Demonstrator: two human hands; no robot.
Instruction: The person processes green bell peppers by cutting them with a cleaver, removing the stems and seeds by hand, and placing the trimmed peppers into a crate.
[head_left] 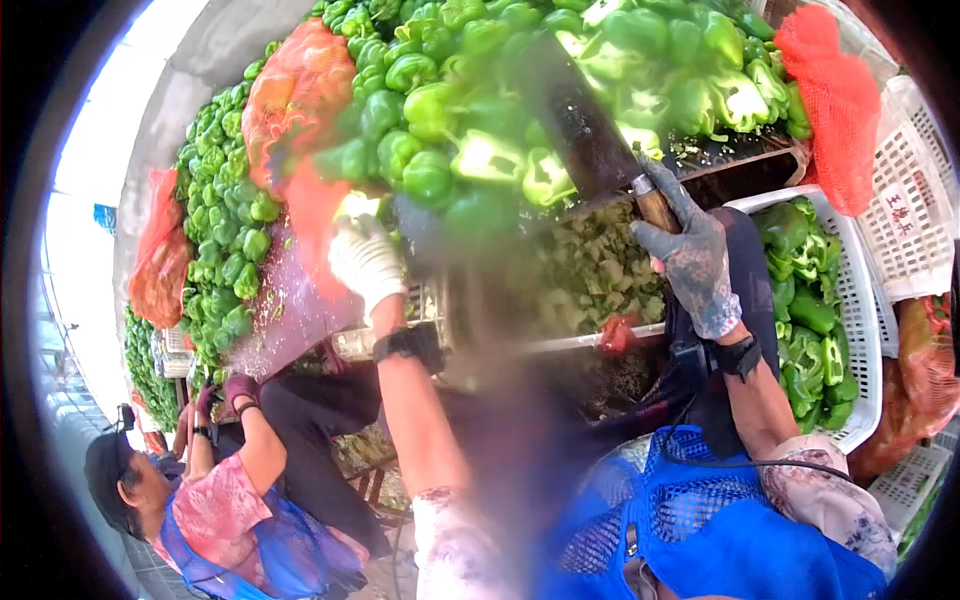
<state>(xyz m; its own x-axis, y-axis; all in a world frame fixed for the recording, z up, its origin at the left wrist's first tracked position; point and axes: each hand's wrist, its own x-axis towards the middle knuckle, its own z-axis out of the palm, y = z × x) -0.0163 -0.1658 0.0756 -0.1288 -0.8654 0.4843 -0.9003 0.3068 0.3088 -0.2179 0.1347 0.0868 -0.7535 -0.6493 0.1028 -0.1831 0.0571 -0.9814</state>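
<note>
Open room between hands, over scrap bin (600, 270); peppers (430, 180) crowd counter (745, 150). Right hand (690, 255) closed round cleaver (580, 120), broad dark blade over near edge. Left hand (368, 258) half-curled at pale cut pepper (358, 207), grip unclear.

The far end of the cleaver (585, 130) is blurred, and the green peppers (428, 178) run off the top edge.
</note>
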